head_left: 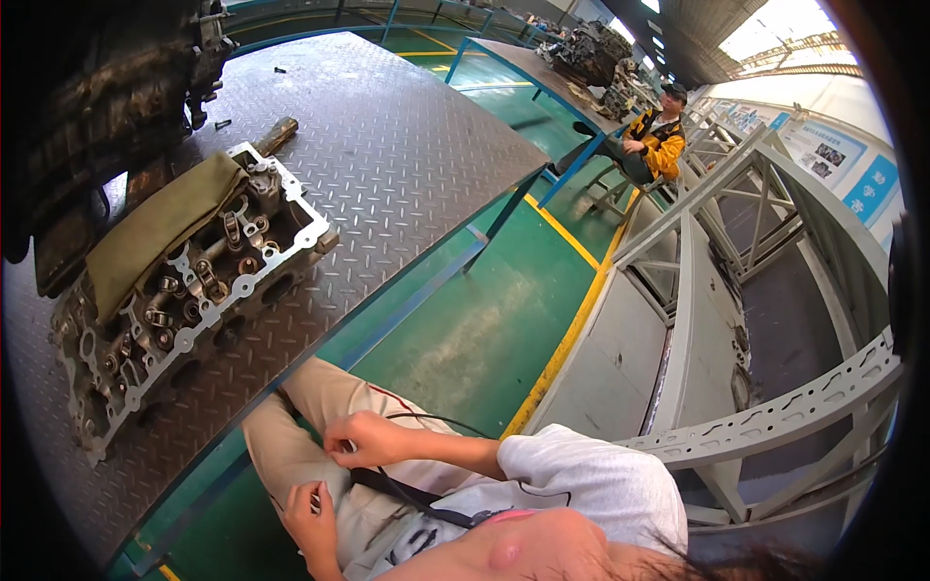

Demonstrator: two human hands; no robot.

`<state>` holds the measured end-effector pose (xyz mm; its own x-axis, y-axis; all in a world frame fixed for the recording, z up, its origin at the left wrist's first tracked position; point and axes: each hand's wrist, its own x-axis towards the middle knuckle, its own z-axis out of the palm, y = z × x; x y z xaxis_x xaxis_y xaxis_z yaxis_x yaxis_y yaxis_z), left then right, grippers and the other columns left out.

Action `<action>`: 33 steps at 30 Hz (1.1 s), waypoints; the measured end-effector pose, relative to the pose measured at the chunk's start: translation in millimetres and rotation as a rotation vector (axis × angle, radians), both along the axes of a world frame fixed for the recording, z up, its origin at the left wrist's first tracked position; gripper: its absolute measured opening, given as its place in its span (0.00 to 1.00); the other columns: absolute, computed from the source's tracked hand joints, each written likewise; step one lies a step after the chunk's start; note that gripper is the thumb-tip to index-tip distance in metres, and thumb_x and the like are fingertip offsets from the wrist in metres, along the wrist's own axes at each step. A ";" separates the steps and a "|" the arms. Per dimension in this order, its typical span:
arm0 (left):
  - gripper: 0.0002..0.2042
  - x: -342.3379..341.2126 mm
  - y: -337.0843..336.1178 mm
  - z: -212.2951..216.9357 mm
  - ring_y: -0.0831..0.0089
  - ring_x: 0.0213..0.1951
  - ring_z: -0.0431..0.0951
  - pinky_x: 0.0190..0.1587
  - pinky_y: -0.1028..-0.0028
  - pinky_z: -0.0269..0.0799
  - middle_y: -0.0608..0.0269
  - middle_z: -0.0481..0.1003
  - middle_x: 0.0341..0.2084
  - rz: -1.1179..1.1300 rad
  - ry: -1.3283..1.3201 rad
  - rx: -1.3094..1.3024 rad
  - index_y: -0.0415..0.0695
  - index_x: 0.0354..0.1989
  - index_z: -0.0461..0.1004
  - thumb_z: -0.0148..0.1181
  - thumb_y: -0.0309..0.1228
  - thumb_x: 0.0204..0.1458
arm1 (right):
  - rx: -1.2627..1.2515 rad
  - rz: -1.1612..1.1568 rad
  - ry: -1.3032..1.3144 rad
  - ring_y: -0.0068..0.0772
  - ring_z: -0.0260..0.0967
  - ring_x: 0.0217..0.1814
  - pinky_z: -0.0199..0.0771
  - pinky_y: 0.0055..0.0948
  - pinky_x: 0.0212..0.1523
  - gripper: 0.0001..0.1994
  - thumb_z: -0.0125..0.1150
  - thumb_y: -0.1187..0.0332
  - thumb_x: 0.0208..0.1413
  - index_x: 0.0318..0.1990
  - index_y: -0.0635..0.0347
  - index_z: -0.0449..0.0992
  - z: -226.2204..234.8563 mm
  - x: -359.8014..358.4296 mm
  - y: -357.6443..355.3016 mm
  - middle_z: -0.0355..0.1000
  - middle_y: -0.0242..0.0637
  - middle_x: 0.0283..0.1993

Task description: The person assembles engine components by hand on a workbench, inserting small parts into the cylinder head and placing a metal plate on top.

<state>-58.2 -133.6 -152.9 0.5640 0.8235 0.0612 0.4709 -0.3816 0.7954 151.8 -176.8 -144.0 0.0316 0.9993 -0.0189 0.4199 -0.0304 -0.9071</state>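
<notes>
My right hand (pixel 373 439) is over my lap, fingers curled in a pinch; what they hold, if anything, is too small to make out. A thin black cable (pixel 441 418) runs behind its wrist. Lower down, my left hand (pixel 311 528) is also closed, its fingers bent toward the thumb and their contents hidden. A dark strap (pixel 412 496) crosses my lap between the arms. Beyond my knees, an engine cylinder head (pixel 208 290) lies on the metal table (pixel 407 145), apart from both hands. A folded olive cloth (pixel 160 228) drapes over its far side.
A large dark engine (pixel 107 116) stands at the table's far left. Near it lie a wooden-looking handle (pixel 279 137) and small bolts (pixel 223 123). Grey metal frames (pixel 765 421) line the right. A seated person in a yellow-black jacket (pixel 659 147) is by another table (pixel 538 68).
</notes>
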 end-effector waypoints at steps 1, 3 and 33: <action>0.03 -2.5 -1.1 -1.5 0.65 0.19 0.71 0.22 0.68 0.64 0.58 0.70 0.21 -0.008 0.009 -0.003 0.40 0.28 0.74 0.61 0.21 0.46 | 0.003 0.000 0.001 0.35 0.73 0.28 0.71 0.31 0.30 0.05 0.60 0.72 0.46 0.30 0.64 0.75 1.1 -0.6 -0.3 0.72 0.42 0.27; 0.03 -3.2 -2.7 -3.7 0.65 0.19 0.71 0.22 0.69 0.64 0.58 0.70 0.21 -0.017 0.019 -0.001 0.39 0.28 0.74 0.61 0.21 0.46 | -0.032 0.015 0.001 0.36 0.73 0.28 0.71 0.31 0.31 0.05 0.60 0.72 0.46 0.30 0.64 0.75 4.8 -0.7 -1.0 0.72 0.42 0.27; 0.05 -11.9 -25.9 7.2 0.56 0.24 0.74 0.27 0.64 0.68 0.52 0.72 0.25 -0.203 -0.292 -0.037 0.37 0.29 0.70 0.58 0.24 0.51 | 0.139 -0.154 -0.265 0.31 0.69 0.25 0.69 0.28 0.28 0.05 0.59 0.74 0.47 0.32 0.65 0.74 69.5 -31.3 -44.5 0.69 0.40 0.26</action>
